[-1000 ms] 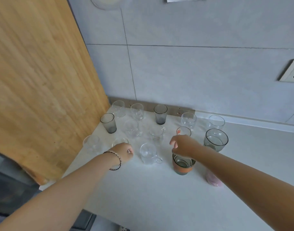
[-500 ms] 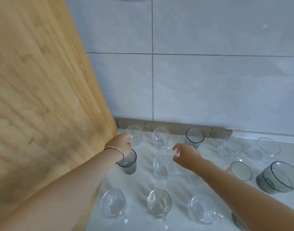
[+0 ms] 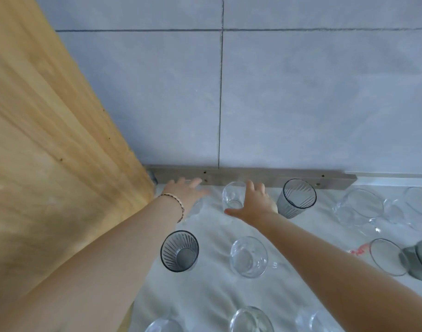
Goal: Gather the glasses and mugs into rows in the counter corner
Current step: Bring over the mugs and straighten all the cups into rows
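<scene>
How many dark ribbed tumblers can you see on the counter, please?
2: one dark ribbed tumbler by the back wall, beside the right hand; another tumbler nearer, under the left forearm. Others may sit off-frame.

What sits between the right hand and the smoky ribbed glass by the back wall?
Nothing: in the head view the right hand nearly touches the smoky ribbed glass.

- Single head-worn wide-angle view, no second view to overlap.
- Looks forward and down into corner where pale grey tiled wall (image 3: 301,104) meets light wooden side panel (image 3: 49,140).
- Close: white counter (image 3: 210,295) fills bottom, forearms enter from lower edge.
</scene>
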The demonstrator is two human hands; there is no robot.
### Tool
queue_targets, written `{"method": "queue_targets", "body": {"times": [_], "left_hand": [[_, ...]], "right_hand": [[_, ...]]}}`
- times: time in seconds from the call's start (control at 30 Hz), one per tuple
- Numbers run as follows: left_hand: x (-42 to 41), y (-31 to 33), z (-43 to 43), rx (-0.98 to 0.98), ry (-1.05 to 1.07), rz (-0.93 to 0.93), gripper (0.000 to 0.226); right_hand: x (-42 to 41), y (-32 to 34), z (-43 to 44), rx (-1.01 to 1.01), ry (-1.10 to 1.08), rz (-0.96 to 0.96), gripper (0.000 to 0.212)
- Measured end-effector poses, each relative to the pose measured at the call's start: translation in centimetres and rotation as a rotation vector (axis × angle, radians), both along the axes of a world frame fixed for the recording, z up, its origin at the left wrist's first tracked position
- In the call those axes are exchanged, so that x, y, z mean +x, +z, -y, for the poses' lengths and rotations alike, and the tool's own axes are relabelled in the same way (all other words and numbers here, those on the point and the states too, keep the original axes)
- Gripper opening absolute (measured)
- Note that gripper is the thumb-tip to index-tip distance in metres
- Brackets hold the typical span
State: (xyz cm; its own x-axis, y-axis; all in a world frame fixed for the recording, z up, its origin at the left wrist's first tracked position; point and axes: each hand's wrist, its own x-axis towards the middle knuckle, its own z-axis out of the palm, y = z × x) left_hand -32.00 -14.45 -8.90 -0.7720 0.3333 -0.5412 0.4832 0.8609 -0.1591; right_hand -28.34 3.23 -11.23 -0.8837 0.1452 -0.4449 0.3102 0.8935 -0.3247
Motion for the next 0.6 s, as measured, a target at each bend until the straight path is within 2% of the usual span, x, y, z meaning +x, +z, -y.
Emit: {"method": "queue_targets", "body": {"times": [0.07,0.17,0.27,0.33,0.4,0.6], "left_hand": [[-0.2,-0.7,-0.1,-0.028,-0.047,-0.012,0.078],[-0.7,-1.2,0.1,0.030,0.048,-0.015,0.072],[-1.3,-1.5,0.7,0.193,0.373,-0.007,0.062],[-1.3,-1.9,1.2,0.323,0.669,-0.016,0.064],[-1.3,-2.6,1.6,0.411,0.847,-0.069,0.065],[-1.3,-3.4,1.4,0.506,0.816,-0.186,0.066]], "right_hand": [[-0.1,-0.7,0.0,-0.036,-0.007,-0.014,0.092],[-0.5,-0.9,-0.5,-0.090,0.045,-0.041,0.092],[-1.5,-0.8,-1.0,-0.121,0.179,-0.026,0.097],[-2.0,-0.9,-1.1,-0.139,0.217,-0.015,0.100],[-2.3,-1.1,-0.9,-0.103,0.231,-0.015,0.101],[-2.5,-2.0,-0.3,-0.120,0.161,-0.067,0.100]]}}
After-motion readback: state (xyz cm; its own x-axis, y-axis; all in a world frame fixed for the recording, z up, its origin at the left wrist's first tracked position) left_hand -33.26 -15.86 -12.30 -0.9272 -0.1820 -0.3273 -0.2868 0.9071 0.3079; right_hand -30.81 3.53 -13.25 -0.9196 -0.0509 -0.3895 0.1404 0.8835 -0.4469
